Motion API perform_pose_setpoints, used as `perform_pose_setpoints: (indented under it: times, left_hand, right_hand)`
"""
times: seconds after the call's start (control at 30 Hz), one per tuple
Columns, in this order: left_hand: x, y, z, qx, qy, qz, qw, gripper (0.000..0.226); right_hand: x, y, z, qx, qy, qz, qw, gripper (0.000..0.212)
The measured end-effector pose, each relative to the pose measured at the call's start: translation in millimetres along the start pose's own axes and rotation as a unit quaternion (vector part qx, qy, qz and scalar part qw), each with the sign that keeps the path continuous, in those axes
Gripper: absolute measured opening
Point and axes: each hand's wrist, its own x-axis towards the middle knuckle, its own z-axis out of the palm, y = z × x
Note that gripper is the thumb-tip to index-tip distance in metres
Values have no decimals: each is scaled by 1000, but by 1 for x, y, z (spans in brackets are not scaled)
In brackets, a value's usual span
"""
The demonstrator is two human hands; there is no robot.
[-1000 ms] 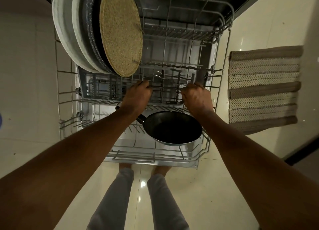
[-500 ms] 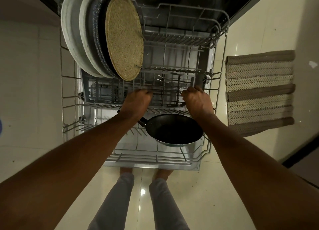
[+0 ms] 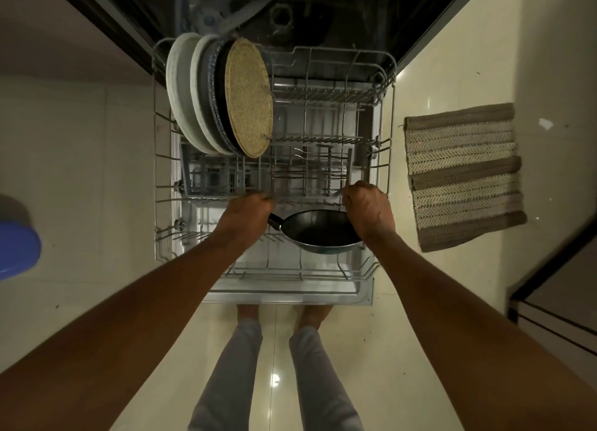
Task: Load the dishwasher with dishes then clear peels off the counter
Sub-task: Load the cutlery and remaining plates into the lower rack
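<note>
The dishwasher's lower wire rack (image 3: pixel 159 172) is pulled out over the open door (image 3: pixel 290 296). At its back left, two pale plates (image 3: pixel 182 100), a dark plate and a round woven mat (image 3: pixel 248 97) stand on edge. A black frying pan (image 3: pixel 319 235) lies in the near part of the rack. A grey cutlery basket (image 3: pixel 219 178) with forks (image 3: pixel 300 155) sits mid-rack. My left hand (image 3: pixel 245 217) and my right hand (image 3: pixel 368 210) are both closed over the basket's near edge, one on each side of the pan.
A striped woven rug (image 3: pixel 462 175) lies on the tiled floor right of the rack. A blue round object (image 3: pixel 16 252) sits at the far left edge. A dark-edged cabinet corner (image 3: pixel 549 301) juts in at the lower right. My legs stand just before the door.
The view has pulled back and up, so the dishwasher's dark interior and the blue object now show. Both hands keep their grip at the same spot.
</note>
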Motion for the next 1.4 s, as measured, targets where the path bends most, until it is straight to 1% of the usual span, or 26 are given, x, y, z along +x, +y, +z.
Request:
perform_pose_setpoints:
  times: [0.07,0.1,0.17,0.2,0.3,0.33,0.43,0.47,0.53,0.6,0.67,0.8,0.93,1.07,1.17,1.3,1.4]
  left_hand:
    - [-17,3,2,-13,16,-5,1000,30]
    - [-26,4,3,-20,16,-9,1000,32]
    - [-45,9,3,-18,-5,-15,1000,37]
    - [-54,11,4,-9,-8,-14,1000,39]
    - [-79,17,9,-3,-10,-16,1000,42]
    - [-87,17,13,-7,-17,-19,1000,40]
    - [-108,19,32,3,-79,-12,997,24]
    - [-113,21,38,1,-93,-12,996,23]
    - [-121,23,50,3,-105,-20,994,30]
    - [-123,23,62,12,-103,-23,994,33]
    - [-122,22,68,33,-99,-25,994,33]
    - [-117,19,67,66,-90,21,994,38]
    - [-116,20,60,93,-92,39,991,33]
    - [-112,20,54,124,-91,47,987,32]
    - [-100,15,43,145,-75,51,985,31]
    - [-81,7,26,145,-61,50,986,32]
    - [-66,1,17,135,-45,40,989,35]
  right_hand:
    - [-18,-12,0,33,1,16,999,17]
    - [-27,-18,0,36,-12,19,999,19]
    - [-45,-30,-1,19,-45,5,999,25]
    - [-54,-36,0,9,-48,-11,999,28]
    - [-77,-55,4,-28,-11,-63,998,30]
    - [-85,-63,7,-35,1,-74,997,30]
    - [-109,-84,22,-26,28,-113,993,28]
    - [-115,-91,28,-17,26,-129,991,27]
    - [-125,-101,46,-19,2,-155,988,28]
    - [-134,-111,64,-8,-55,-145,988,34]
    - [-139,-116,75,15,-87,-113,990,38]
    - [-137,-114,83,12,-93,-105,990,35]
    - [-131,-110,81,11,-102,-120,988,35]
    - [-124,-114,76,6,-88,-106,990,35]
    - [-110,-119,68,9,-69,-86,994,33]
    - [-85,-119,56,19,-29,-83,996,30]
    - [-66,-119,46,16,-18,-81,996,30]
